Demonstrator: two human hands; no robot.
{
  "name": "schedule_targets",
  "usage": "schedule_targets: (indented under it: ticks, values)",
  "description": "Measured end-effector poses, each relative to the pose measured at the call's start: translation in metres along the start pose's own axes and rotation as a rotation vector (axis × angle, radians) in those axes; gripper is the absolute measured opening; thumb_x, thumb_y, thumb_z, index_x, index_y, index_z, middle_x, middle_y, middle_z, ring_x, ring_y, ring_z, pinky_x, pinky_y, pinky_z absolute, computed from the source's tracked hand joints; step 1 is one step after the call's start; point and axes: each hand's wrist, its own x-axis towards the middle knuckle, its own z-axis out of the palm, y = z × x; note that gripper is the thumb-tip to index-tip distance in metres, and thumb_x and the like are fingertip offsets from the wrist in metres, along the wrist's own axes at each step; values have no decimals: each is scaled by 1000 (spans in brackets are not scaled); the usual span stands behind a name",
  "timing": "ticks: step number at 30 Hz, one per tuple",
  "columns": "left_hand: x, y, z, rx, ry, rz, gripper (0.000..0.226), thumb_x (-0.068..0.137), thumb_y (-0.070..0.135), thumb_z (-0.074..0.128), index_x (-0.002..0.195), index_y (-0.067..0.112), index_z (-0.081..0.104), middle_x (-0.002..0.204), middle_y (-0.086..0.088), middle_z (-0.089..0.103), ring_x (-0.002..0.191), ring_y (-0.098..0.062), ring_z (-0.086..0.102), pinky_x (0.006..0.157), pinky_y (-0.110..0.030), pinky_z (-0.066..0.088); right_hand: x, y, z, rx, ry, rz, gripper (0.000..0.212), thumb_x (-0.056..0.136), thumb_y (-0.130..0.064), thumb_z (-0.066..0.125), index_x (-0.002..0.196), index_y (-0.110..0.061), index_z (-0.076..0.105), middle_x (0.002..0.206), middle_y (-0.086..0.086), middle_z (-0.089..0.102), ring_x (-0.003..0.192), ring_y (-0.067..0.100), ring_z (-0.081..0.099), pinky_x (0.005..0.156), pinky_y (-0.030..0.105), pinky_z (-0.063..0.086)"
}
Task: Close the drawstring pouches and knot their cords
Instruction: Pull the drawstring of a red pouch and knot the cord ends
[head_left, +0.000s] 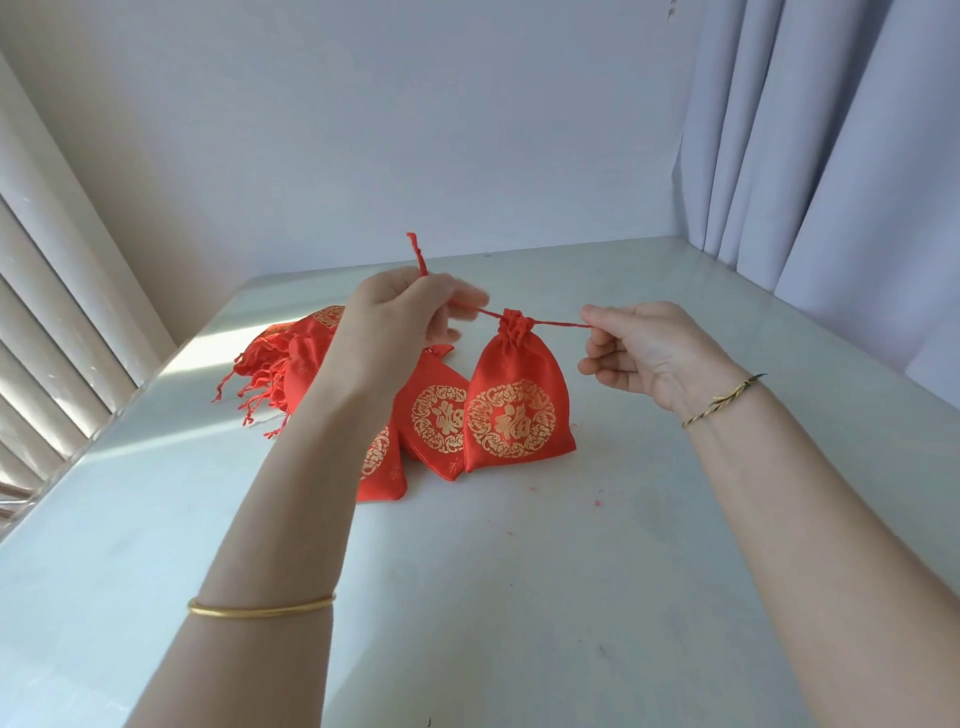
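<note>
Forearms (270, 519) raised; left hand (395, 322) and right hand (649, 353) pinch pouch (514, 395) cords (556, 325) taut.

Raised apart, left hand (400, 322) and right hand (644, 353) pinch.

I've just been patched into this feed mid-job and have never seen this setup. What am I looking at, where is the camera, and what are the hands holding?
There is no machine here. These are a person's two bare hands, seen from one wide-angle camera worn on the head, looking forward and down. The left hand and the right hand each pinch the red cord and hold it taut sideways. Between them is a red pouch with a gold print, its neck gathered shut. I cannot tell whether its bottom touches the white table. More red pouches lie on the table behind the left arm.
</note>
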Motion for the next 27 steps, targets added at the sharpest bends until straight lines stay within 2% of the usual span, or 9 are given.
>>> schedule_targets:
  ticks: [2, 4, 7, 10, 15, 19, 22, 24, 27]
  values:
    - [-1, 4, 4, -285, -78, -10, 52, 98, 15, 42, 46, 17, 52, 91, -5, 72, 90, -18, 68, 78, -28, 53, -3, -7, 2, 27, -19, -28, 34, 90, -27, 58, 59, -16, 50, 46, -5, 56, 44, 10, 61, 48, 19, 46]
    - [-1, 4, 6, -388, -107, -45, 45, 99, 24, 41, 58, 15, 57, 78, -2, 71, 82, -17, 69, 71, -23, 53, -7, -16, 3, 102, -40, -79, 35, 91, -29, 57, 59, -17, 50, 47, -5, 56, 47, 11, 62, 49, 19, 47]
    - [-1, 0, 7, -273, -117, -69, 25, 95, 25, 51, 78, 13, 66, 67, 4, 63, 67, -10, 62, 64, -20, 47, -18, -31, 9, 174, -113, -190, 38, 92, -31, 54, 57, -18, 49, 51, -5, 55, 49, 12, 60, 49, 18, 45]
    - [-3, 1, 9, -162, -187, -85, 9, 87, 17, 64, 90, 10, 69, 65, 4, 58, 64, -8, 56, 64, -21, 44, -30, -42, 19, 147, -164, -309, 40, 92, -31, 54, 55, -16, 50, 50, -4, 54, 48, 11, 56, 46, 18, 40]
    - [-9, 11, 13, -3, -225, -42, 9, 85, 15, 65, 79, 9, 68, 59, 2, 57, 63, -15, 51, 68, -33, 40, -40, -46, 32, 67, -173, -442, 38, 91, -31, 56, 58, -14, 53, 51, -6, 53, 41, 10, 45, 41, 19, 31]
    - [-7, 8, 14, -99, -194, -65, 15, 91, 11, 57, 78, 8, 64, 60, 3, 56, 54, -6, 52, 58, -20, 41, -36, -42, 31, 19, -252, -290, 46, 97, -45, 36, 87, -10, 63, 78, 5, 64, 38, 15, 48, 39, 21, 32]
    - [-5, 4, 14, -160, -171, -89, 17, 93, 12, 53, 79, 7, 61, 60, 3, 56, 54, -5, 51, 55, -17, 41, -34, -37, 32, 50, -349, -173, 31, 97, -23, 37, 111, -2, 56, 84, 14, 62, 41, 18, 51, 39, 21, 34]
    - [-4, 3, 14, -164, -141, -95, 17, 93, 11, 52, 78, 10, 59, 60, 4, 57, 54, -5, 51, 54, -17, 41, -33, -34, 35, 24, -331, -216, 22, 90, -4, 44, 109, 0, 55, 79, 14, 60, 45, 16, 52, 40, 22, 38]
    - [-3, 1, 16, -154, -89, -91, 18, 94, 10, 51, 77, 14, 55, 63, 2, 56, 52, -5, 52, 52, -18, 40, -32, -32, 35, -17, -281, -328, 14, 83, 6, 54, 91, -5, 57, 69, 10, 59, 49, 13, 53, 46, 22, 43]
